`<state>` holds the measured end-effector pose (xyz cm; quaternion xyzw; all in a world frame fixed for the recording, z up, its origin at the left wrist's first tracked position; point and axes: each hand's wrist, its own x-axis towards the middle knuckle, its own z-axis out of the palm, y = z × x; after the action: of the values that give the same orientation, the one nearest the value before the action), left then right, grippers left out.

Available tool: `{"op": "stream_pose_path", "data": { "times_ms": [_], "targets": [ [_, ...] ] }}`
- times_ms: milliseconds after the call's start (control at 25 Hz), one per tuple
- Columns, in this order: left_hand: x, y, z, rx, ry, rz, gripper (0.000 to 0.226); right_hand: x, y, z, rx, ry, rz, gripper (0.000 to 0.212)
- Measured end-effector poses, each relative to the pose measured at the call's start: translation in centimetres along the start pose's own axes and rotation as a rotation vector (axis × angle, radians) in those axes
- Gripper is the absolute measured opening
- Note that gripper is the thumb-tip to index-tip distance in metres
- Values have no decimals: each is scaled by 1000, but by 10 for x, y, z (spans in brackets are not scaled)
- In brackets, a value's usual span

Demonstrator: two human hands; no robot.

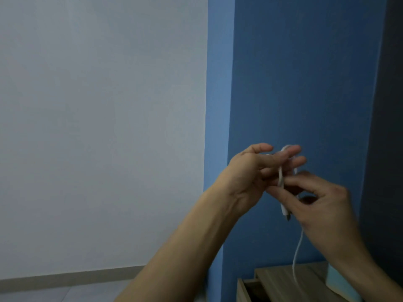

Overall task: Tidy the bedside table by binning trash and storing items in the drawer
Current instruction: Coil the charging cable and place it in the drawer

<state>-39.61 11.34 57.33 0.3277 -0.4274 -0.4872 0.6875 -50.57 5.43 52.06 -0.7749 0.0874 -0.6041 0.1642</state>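
Both hands are being held up in front of a blue wall (305, 83), well above the bedside table (283, 277). The left hand (250, 177) is reaching in from the lower left with its palm turned right and its fingers (290, 152) spread loosely, and a white cable (346, 179) is looping around them (how many turns is too blurred to count). The right hand (327, 205) is coming in from the lower right, its thumb and fingertips pinching the cable just beside the left fingers. A plug end is sticking out below the pinch, and one strand is hanging down toward the table top. Only the table's far left corner is showing, with its drawer (250, 288) standing open at the bottom edge, its contents lost in shadow. A pale blue object (335, 280) on the table is partly hidden behind the right forearm.
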Motion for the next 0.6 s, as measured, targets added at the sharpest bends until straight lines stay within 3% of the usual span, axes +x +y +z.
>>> {"op": "stream_pose_path", "data": {
  "times_ms": [160, 280, 520, 600],
  "targets": [
    [-2, -2, -1, -33, -101, 66, 23, -3, -1, 5, 179, 132, 211, 36],
    [-1, 0, -1, 11, -175, 130, 29, 2, 1, 1, 202, 107, 265, 62],
    [-7, 8, 0, 48, -303, 182, 38, -5, 16, 3, 385, -48, 299, 51],
    [-12, 12, 1, -2, -390, 175, 43, -5, 15, 4, 486, -67, 323, 20]
  ]
}}
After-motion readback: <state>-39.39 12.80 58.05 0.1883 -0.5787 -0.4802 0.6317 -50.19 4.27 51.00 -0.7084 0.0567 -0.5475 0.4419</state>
